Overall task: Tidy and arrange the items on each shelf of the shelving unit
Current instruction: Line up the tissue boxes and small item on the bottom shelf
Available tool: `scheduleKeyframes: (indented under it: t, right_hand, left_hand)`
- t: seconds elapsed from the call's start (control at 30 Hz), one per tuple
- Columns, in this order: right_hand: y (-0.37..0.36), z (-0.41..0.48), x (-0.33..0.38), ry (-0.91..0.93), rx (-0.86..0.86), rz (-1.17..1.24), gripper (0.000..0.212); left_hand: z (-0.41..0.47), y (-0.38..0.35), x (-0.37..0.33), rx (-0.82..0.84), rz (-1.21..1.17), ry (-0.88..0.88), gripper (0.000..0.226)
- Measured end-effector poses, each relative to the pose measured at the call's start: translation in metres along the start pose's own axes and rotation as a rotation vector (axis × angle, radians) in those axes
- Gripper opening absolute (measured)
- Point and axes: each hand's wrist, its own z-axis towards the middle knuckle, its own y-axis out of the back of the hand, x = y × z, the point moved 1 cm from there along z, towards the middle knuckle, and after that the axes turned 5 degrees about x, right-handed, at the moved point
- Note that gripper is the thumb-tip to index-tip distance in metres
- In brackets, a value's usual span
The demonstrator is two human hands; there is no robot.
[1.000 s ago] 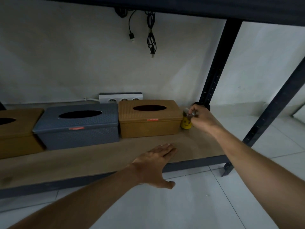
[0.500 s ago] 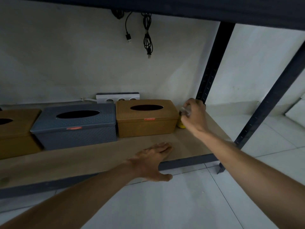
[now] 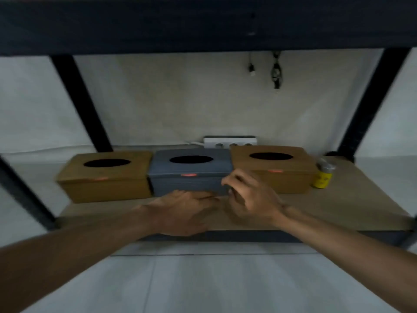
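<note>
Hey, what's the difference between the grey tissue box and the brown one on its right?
Colour: the grey box is grey-blue, the right brown box is tan. Place: the grey box sits between it and the left brown box; the right brown box ends the row, beside a yellow bottle. Both are rectangular, with an oval top opening and a small red tag on the front edge.

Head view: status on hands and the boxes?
Left hand flat on shelf board before grey box. Right hand curled at its front right corner, grip unclear. Yellow bottle upright at right end, clear of both hands.
</note>
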Motion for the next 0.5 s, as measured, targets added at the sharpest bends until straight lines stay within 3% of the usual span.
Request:
scheduleKeyframes:
  t: [0.1,0.17,0.37,0.5]
  right_hand:
    - [-0.033,0.025,0.04,0.109,0.131,0.029,0.021]
    - [-0.052,0.04,0.066,0.145,0.221,0.066,0.021]
    - [-0.098,0.075,0.119,0.163,0.446,0.083,0.045]
    - [-0.128,0.092,0.135,0.206,0.517,0.031,0.052]
  left_hand:
    - [-0.058,0.007,0.043,-0.006,-0.035,0.214,0.08]
    - [-0.089,0.007,0.071,-0.034,-0.059,0.324,0.081]
    - [-0.135,-0.004,0.136,-0.258,-0.023,0.528,0.087]
    - [-0.134,-0.016,0.165,-0.172,0.021,0.696,0.104]
